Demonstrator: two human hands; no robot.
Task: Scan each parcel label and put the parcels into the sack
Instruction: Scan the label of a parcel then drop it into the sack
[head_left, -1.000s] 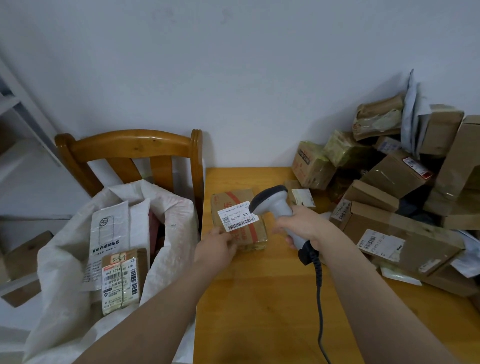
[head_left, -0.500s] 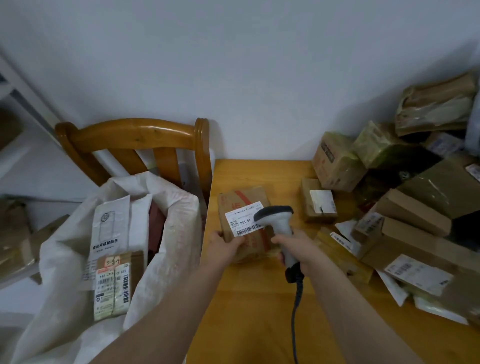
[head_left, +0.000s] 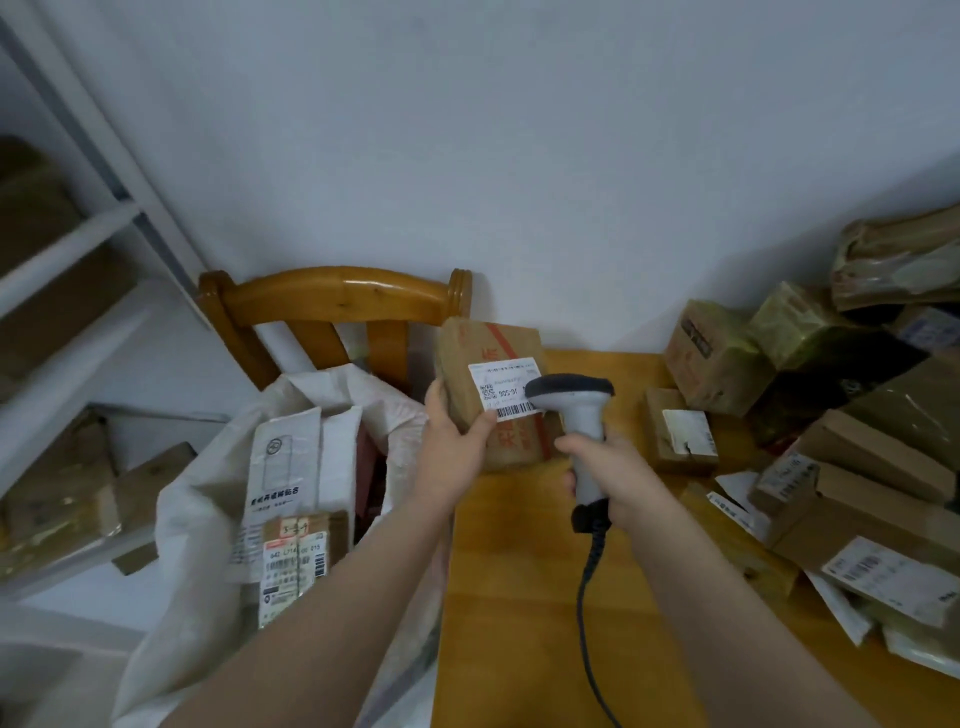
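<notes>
My left hand (head_left: 451, 441) grips a brown cardboard parcel (head_left: 493, 358) by its left edge and holds it up above the table's left end. A white barcode label (head_left: 501, 389) faces me. My right hand (head_left: 610, 467) is closed around the handle of a grey barcode scanner (head_left: 576, 410). The scanner's dark head sits just right of the label, almost touching the parcel. The white woven sack (head_left: 208, 499) stands open at lower left and holds several labelled parcels (head_left: 296, 556).
A wooden chair (head_left: 332, 301) stands behind the sack. The wooden table (head_left: 519, 623) carries a heap of brown parcels (head_left: 831, 415) along its right side. The scanner's cable (head_left: 589, 597) hangs toward me. White shelves (head_left: 62, 260) with boxes line the left.
My left hand has lifted the parcel off the table and tilted its label toward me. The scanner has stayed by the label. My view has swung left.
</notes>
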